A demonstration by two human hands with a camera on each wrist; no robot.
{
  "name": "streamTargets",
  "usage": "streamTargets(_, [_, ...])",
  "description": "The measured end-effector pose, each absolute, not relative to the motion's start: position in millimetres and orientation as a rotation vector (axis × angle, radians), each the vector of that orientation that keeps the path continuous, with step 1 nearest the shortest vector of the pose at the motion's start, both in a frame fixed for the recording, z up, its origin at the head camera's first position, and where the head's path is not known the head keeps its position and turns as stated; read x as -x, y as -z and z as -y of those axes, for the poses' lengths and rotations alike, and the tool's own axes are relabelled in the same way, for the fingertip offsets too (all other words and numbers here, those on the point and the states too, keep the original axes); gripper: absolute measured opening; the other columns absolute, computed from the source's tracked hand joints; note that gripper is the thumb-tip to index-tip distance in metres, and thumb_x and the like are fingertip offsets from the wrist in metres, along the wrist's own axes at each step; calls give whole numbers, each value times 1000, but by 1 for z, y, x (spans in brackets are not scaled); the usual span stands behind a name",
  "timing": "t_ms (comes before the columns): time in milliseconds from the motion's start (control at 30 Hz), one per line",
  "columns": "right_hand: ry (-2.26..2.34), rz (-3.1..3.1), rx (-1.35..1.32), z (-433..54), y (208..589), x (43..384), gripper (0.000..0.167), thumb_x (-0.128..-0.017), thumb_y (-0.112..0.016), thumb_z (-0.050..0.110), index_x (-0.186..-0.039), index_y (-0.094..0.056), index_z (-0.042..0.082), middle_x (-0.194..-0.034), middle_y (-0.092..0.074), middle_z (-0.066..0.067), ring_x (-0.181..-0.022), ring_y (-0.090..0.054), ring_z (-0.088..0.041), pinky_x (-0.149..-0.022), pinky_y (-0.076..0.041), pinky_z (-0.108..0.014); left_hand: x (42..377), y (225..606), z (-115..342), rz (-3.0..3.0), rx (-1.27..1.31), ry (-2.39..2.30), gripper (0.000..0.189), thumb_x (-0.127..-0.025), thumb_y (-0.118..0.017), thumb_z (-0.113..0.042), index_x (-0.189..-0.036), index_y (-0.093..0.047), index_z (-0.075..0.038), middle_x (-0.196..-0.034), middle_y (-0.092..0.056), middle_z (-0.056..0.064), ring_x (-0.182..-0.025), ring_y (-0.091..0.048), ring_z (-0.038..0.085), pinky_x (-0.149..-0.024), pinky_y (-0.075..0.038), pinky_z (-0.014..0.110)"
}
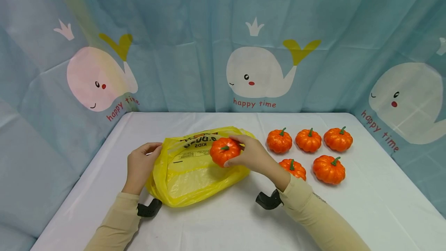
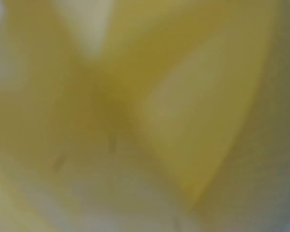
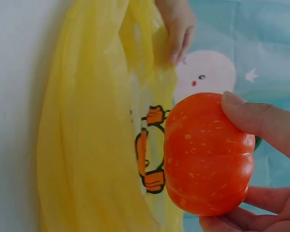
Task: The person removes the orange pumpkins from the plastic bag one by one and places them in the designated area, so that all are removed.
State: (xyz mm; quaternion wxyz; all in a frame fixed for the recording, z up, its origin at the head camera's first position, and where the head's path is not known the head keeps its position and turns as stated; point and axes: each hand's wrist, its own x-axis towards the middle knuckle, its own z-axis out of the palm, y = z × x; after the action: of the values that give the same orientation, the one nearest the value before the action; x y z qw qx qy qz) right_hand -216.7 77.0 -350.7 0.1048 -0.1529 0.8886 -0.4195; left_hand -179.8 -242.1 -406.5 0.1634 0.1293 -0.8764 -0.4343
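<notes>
In the head view my right hand [image 1: 253,153] grips a small orange pumpkin [image 1: 223,152] with a green stem, over the right part of the mouth of a yellow plastic bag [image 1: 195,200]. The right wrist view shows thumb and fingers around the pumpkin [image 3: 210,154], with the bag [image 3: 87,145] behind it. My left hand [image 1: 141,165] pinches the bag's left rim, its fingertips partly hidden by the plastic. The bag lies on its side with its mouth spread and dark print inside. Blurred yellow plastic [image 2: 111,96] fills the left wrist view.
Several more orange pumpkins stand to the right on the white table [image 1: 223,231], three in a back row with one pumpkin [image 1: 308,140] in the middle. A nearer pumpkin [image 1: 293,169] is partly hidden by my right forearm. A blue whale-print curtain [image 1: 174,76] hangs behind.
</notes>
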Motion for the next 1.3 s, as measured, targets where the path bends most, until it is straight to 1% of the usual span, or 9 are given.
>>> streamTargets(133, [1260,-2611,445,-85,345,212,84,-71,-91,26,-144,-53,15,-149,-51,-9,-135,-52,-31,-105,-50,-46,180,406,242,2496,-369,1248,32,-100,-59,-30,-118,-72,-8,-119,-72,14,-109,-63,28,-71,-40,0])
streamTargets(267, [1317,-2580,470,-94,340,208,85,-72,-90,24,-146,-51,11,-154,-45,-12,-137,-50,-33,-105,-49,-45,179,406,242,2497,-371,1251,32,-100,-59,-31,-118,-72,-8,-119,-71,14,-108,-63,28,-71,-41,0])
streamTargets(433, [1334,-2591,485,-105,335,206,89,-71,-91,25,-147,-49,9,-154,-45,-11,-139,-48,-32,-107,-47,-45,178,404,241,2506,-380,1258,33,-100,-58,-32,-119,-71,-8,-121,-71,14,-109,-63,28,-72,-41,0])
streamTargets(667, [1385,-2571,417,-121,329,206,88,-72,-90,28,-148,-48,14,-155,-44,-9,-138,-49,-35,-106,-48,-45,177,403,241,2519,-399,1280,35,-101,-57,-33,-122,-70,-8,-123,-69,13,-111,-63,27,-73,-42,0])
streamTargets(767, [1372,-2593,404,-128,324,205,87,-73,-89,32,-148,-48,15,-155,-44,-11,-136,-50,-38,-106,-48,-46,177,402,240,2518,-403,1280,35,-101,-57,-33,-121,-70,-8,-123,-70,14,-111,-63,27,-73,-42,1])
streamTargets(867, [1350,-2618,365,-134,321,203,88,-72,-89,37,-148,-48,18,-154,-45,-9,-135,-51,-37,-107,-48,-46,177,401,240,2520,-408,1284,35,-101,-57,-33,-122,-70,-8,-124,-69,14,-112,-62,28,-73,-43,1])
streamTargets(1133, [1347,-2632,320,-155,315,197,91,-72,-88,44,-149,-46,19,-156,-42,-9,-142,-43,-35,-111,-43,-50,177,401,240,2526,-421,1297,36,-101,-57,-34,-123,-70,-8,-124,-69,14,-112,-62,27,-74,-43,1])
streamTargets(1233, [1304,-2681,303,-163,314,195,91,-72,-87,47,-149,-47,19,-157,-40,-12,-146,-35,-37,-112,-40,-55,178,401,240,2526,-422,1288,36,-101,-57,-34,-122,-70,-8,-124,-69,14,-113,-62,27,-74,-43,2])
streamTargets(1300, [1288,-2702,293,-169,313,193,91,-73,-86,47,-149,-46,19,-158,-38,-15,-146,-35,-39,-111,-41,-56,178,401,240,2524,-419,1285,36,-101,-57,-34,-122,-70,-8,-124,-69,14,-113,-62,27,-74,-42,1])
